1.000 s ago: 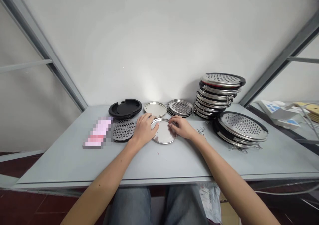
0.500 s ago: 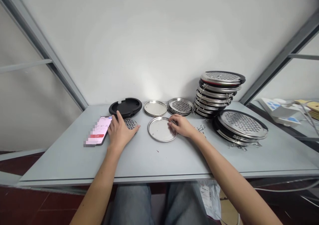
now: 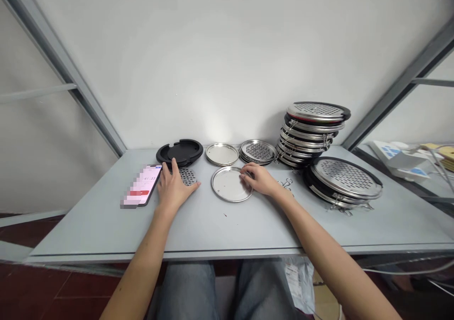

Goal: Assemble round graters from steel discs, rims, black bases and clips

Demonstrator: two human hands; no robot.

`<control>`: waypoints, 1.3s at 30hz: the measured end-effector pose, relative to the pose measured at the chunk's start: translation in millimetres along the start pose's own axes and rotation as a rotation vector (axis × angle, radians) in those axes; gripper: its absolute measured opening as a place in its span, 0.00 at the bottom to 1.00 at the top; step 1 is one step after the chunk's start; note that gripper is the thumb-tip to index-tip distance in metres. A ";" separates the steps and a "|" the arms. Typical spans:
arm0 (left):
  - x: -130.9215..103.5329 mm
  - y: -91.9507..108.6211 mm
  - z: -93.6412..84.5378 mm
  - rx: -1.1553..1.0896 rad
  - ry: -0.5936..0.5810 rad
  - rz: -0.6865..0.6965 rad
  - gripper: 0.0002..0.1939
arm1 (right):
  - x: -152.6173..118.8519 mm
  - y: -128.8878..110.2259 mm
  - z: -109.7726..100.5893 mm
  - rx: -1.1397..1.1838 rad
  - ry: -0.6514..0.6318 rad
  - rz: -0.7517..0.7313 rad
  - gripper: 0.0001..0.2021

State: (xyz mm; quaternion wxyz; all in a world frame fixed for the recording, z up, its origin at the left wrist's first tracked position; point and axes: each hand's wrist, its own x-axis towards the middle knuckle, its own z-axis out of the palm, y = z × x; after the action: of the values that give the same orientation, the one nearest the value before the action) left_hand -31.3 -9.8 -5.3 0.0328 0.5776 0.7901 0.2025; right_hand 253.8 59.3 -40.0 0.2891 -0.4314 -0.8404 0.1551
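My left hand (image 3: 173, 187) is spread over a perforated metal disc (image 3: 187, 175), its thumb at the disc's right edge and its palm hiding part of it. Fingers of my right hand (image 3: 258, 178) are curled at the right rim of a plain round metal plate (image 3: 230, 187), and whether they grip it is hard to see. Behind my left hand lie black round rings (image 3: 180, 151). Stacked plain plates (image 3: 222, 153) and stacked perforated discs (image 3: 257, 151) sit at the back centre.
A phone (image 3: 144, 185) lies left of my left hand. At the right rise a tall stack of clipped disc assemblies (image 3: 312, 131) and a lower stack (image 3: 345, 178). Loose binder clips (image 3: 286, 184) lie beside my right forearm. A wall stands behind the table (image 3: 213, 230).
The fingers of my left hand have shifted slightly. My right hand stays at the plate's rim. The whole view has moved very slightly.
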 end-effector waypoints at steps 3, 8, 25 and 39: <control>0.1 0.5 -0.6 0.009 0.039 0.021 0.56 | -0.1 -2.1 -1.0 0.002 -0.006 0.012 0.08; -9.0 2.9 -2.5 0.023 0.114 0.081 0.52 | 0.0 -1.7 -1.5 0.000 -0.004 0.007 0.09; 13.2 67.7 24.6 -0.252 -0.209 0.880 0.50 | 3.5 -1.5 -0.8 0.157 0.186 0.060 0.14; 14.1 64.9 30.3 -0.361 -0.113 0.967 0.58 | 6.2 -10.5 -4.9 0.782 0.112 0.295 0.22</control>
State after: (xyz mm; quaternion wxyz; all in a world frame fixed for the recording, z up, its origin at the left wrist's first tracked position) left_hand 31.1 28.1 -7.2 0.0771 0.8720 0.3823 0.2958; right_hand 247.3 58.3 -28.6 0.4509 -0.4125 -0.6307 0.4783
